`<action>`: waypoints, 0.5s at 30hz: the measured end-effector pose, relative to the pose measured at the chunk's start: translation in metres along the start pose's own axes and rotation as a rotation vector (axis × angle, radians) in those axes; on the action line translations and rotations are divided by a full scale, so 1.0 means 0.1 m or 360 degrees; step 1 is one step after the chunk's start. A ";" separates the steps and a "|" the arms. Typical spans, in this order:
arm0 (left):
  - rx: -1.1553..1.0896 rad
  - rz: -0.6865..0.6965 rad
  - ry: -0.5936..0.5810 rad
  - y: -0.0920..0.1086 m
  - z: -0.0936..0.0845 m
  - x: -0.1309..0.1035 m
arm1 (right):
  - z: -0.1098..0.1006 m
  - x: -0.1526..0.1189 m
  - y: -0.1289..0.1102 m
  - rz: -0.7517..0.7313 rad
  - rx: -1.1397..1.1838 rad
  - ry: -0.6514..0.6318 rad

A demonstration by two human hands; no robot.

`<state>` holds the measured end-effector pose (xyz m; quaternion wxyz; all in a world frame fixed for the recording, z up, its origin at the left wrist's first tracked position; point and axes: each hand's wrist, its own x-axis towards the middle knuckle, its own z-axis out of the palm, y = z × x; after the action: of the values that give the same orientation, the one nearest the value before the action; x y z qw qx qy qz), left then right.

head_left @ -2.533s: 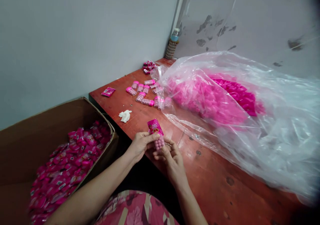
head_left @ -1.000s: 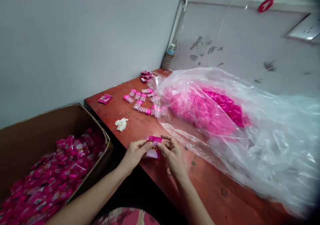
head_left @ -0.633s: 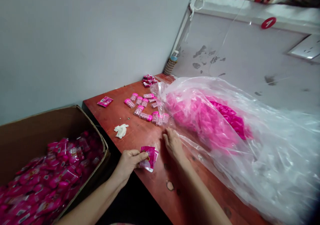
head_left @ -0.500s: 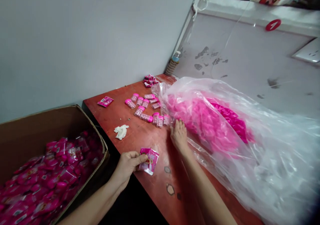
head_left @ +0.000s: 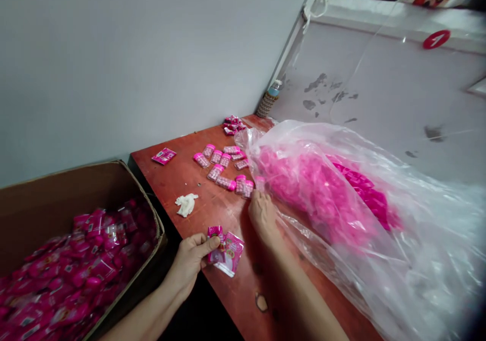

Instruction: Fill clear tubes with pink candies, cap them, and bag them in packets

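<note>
Where the worn red wooden table (head_left: 212, 214) meets its near edge, the left hand (head_left: 190, 262) pinches a glossy pink printed sachet (head_left: 227, 250) between thumb and curled fingers, the packet's crinkled clear end hanging just over the tabletop; the right hand (head_left: 261, 213) lies palm down farther in, fingers bent toward a small clear plastic vial with a pink cap (head_left: 247, 188), fingertips at it, though whether they grip it I cannot tell; that vial ends a loose scatter of like vials (head_left: 222, 161), short cylinders filled with pale pink beads; just beside the right hand billows a big crumpled transparent plastic bag (head_left: 379, 229), thin and shiny, heaped with bright pink pieces; a wrinkled white scrap of tissue (head_left: 186, 204) rests well left of the vials; beside the table stands an open brown cardboard box (head_left: 76, 184) piled with pink sachets.
</note>
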<state>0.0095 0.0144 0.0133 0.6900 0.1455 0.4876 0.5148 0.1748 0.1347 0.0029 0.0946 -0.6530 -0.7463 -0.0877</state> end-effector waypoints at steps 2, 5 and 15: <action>-0.0016 -0.0012 0.0015 0.01 0.01 -0.01 | 0.06 0.08 0.08 0.0106 -0.0036 0.0025; -0.0016 -0.0016 0.0035 0.01 0.02 -0.03 | 0.08 0.19 0.18 0.0226 -0.0082 0.0049; -0.0134 0.0006 0.0078 0.01 0.03 -0.02 | 0.06 0.61 0.28 0.0015 -0.0028 -0.0066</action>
<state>0.0119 0.0142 0.0164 0.6824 0.1046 0.4820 0.5395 0.1944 0.1982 0.0129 0.0736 -0.6590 -0.7442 -0.0803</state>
